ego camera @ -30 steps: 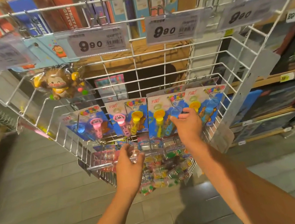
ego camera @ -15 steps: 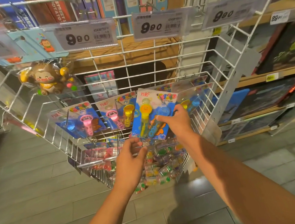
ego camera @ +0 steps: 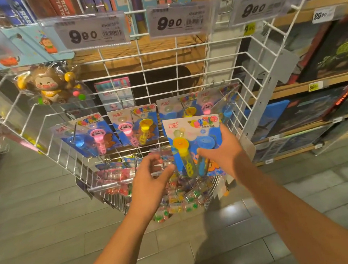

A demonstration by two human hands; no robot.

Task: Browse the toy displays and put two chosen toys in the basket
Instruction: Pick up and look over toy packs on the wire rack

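Note:
My right hand [ego camera: 222,154] grips a blue blister card [ego camera: 193,145] holding a yellow and a blue bubble wand, clear of the hooks and upright in front of the rack. Several similar bubble-wand cards [ego camera: 133,127] still hang in a row on the white wire display rack [ego camera: 250,84]. My left hand [ego camera: 150,178] hovers just left of the held card with fingers loosely spread, holding nothing. A packaged brown monkey toy [ego camera: 49,84] hangs at the rack's upper left. No shopping basket is in view.
Clear packs of small colourful toys [ego camera: 176,199] fill the rack's lower wire bin. Price tags reading 9.90 [ego camera: 92,31] line the top rail. Wooden shelves with boxed toys [ego camera: 326,84] stand to the right. Grey tiled floor [ego camera: 49,222] lies below.
My right hand has lifted the bubble-wand card off its hook and drawn it toward me. My left hand rose from the lower bin toward the card.

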